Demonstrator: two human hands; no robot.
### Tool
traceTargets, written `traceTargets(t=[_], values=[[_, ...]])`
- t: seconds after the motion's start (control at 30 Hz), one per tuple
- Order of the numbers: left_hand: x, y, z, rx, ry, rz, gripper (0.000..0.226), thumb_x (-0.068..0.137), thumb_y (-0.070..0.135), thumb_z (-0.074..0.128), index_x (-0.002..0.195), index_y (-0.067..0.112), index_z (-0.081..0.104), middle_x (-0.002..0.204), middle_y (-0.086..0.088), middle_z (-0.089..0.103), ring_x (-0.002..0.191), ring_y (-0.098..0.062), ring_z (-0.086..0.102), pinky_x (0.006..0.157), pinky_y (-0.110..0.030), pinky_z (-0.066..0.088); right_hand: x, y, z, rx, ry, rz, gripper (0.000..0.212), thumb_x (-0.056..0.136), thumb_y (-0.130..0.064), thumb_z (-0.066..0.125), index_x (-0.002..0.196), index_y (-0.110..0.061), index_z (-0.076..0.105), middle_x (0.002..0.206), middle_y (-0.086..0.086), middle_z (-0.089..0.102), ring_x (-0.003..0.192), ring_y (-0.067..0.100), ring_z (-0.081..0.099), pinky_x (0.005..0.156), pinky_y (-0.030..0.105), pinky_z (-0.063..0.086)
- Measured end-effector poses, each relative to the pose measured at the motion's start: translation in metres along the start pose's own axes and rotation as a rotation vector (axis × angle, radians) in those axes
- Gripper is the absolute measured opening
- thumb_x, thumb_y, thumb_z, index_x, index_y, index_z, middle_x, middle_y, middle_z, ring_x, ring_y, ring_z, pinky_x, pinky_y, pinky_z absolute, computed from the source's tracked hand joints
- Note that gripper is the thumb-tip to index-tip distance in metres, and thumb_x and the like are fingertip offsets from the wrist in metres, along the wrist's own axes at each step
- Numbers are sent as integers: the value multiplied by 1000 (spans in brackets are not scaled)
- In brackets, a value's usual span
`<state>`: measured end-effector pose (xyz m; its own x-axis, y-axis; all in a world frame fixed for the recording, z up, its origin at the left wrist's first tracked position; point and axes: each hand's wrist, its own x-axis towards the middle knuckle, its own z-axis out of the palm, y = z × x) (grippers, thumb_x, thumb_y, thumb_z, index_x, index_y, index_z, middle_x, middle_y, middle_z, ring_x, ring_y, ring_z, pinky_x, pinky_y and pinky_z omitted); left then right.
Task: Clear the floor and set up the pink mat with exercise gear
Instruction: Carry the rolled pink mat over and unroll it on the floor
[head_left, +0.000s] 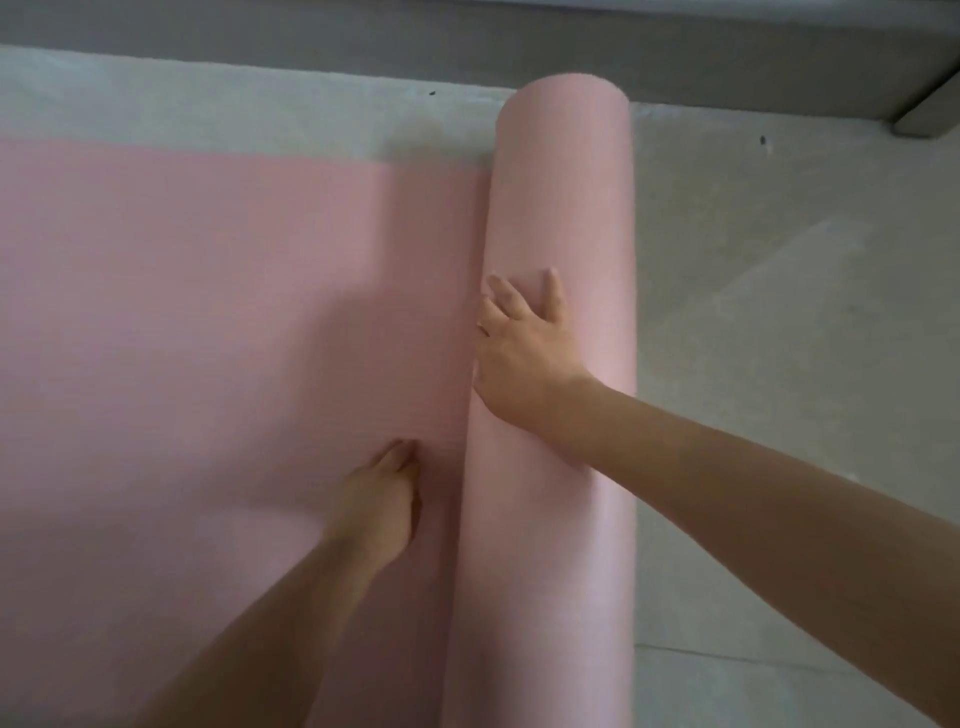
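A pink mat (208, 312) lies partly unrolled on the floor, its flat part spreading to the left. The rest of it forms a thick roll (566, 182) that runs from near me to the far side. My right hand (524, 348) rests flat on the roll's left flank, fingers spread. My left hand (379, 504) presses down on the flat part just left of the roll, fingers together and pointing away from me. Neither hand holds anything. No exercise gear is in view.
Pale grey floor (779, 312) lies bare to the right of the roll and beyond the mat's far edge. A grey piece of furniture (779, 57) runs along the far side, with a leg (924, 117) at the upper right.
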<state>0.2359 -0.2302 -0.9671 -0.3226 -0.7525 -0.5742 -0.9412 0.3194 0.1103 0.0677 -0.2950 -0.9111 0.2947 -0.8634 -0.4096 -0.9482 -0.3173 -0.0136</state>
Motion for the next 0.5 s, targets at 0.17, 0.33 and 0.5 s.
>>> traceTargets(t=[0.17,0.33,0.5], values=[[9,27,-9,-8,-212,-231,62,96,17,42,151,6,17,161,-1,13,147,-17,21,119,-30,25,-7,27,9,74,-88,55,44,96,-31,32,137,-15,37,142,11,38,140,33,19,107,70,-5],[10,49,-17,37,-309,-313,60,96,15,42,150,4,18,158,-5,21,141,-21,35,112,-29,33,-17,35,2,-36,-239,118,53,96,-46,33,144,-23,29,150,27,17,140,49,8,108,69,1],[17,55,-27,91,-225,-262,50,94,15,47,142,12,33,138,-12,50,128,-29,50,100,-35,44,-28,37,3,-141,-164,126,54,98,-27,31,146,-3,20,154,29,3,142,46,-10,108,68,-3]])
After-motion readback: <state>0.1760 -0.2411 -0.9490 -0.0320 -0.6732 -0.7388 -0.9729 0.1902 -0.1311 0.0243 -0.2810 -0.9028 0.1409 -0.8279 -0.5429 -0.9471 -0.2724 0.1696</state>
